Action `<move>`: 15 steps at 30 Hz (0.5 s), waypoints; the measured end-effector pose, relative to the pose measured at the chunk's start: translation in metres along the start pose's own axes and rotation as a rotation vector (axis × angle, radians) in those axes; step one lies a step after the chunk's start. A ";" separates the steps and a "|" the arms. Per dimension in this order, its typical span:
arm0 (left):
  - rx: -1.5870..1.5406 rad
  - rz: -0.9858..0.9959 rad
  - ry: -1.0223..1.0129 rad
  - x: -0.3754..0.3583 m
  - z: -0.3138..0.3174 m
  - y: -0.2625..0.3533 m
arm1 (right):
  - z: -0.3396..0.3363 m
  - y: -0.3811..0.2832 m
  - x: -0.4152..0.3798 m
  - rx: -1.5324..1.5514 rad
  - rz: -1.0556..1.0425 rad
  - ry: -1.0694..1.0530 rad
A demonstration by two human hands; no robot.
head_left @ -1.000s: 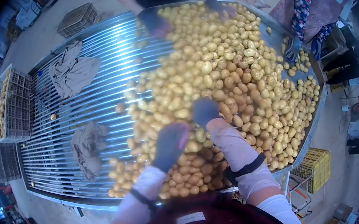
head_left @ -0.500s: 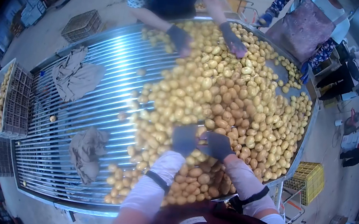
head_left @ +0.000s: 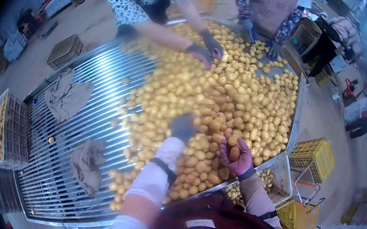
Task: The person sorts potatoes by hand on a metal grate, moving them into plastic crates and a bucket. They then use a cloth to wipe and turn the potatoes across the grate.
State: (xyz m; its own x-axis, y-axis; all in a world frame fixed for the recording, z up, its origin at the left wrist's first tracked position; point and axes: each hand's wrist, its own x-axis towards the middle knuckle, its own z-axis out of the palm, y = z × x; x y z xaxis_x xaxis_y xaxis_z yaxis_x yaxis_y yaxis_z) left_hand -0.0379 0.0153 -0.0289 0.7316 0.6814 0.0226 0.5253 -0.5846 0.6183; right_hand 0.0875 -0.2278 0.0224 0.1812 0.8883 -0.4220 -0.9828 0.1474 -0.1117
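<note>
Now our gloved right hand (head_left: 235, 156) had lifted off the heap and turned palm up, fingers curled around a brownish oval potato (head_left: 234, 153) just above the table's near edge; half a second earlier both hands lay together on the pile. Our gloved left hand (head_left: 183, 127) stayed pressed flat among the yellow potatoes (head_left: 205, 94). Around them ran the ribbed metal sorting table (head_left: 86, 95), two grey rags (head_left: 87, 162), co-workers' hands (head_left: 202, 51) opposite, and a yellow plastic crate (head_left: 314, 155) on the concrete floor.
</note>
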 end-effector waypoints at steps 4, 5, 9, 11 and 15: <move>0.012 0.250 0.365 -0.026 -0.017 0.036 | 0.004 0.018 -0.015 0.113 -0.144 0.006; -0.009 0.347 0.241 -0.037 -0.020 0.051 | 0.007 0.023 -0.021 0.064 -0.159 -0.103; -0.132 0.628 0.118 -0.080 -0.033 0.107 | 0.033 0.030 -0.047 -0.621 -0.450 -0.163; -0.296 0.573 0.220 -0.087 -0.032 0.106 | -0.011 0.021 -0.068 -1.159 -0.806 0.048; -0.659 -0.066 0.155 -0.091 -0.060 0.049 | -0.062 0.011 -0.149 -1.550 -1.220 0.399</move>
State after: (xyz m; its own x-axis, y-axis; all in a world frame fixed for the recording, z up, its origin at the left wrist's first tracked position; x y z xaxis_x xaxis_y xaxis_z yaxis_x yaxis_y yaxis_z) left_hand -0.1046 -0.0487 0.0470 0.6102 0.7906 0.0502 0.1561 -0.1821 0.9708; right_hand 0.0522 -0.3859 0.0280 0.8107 0.4715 0.3471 0.4569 -0.1389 -0.8786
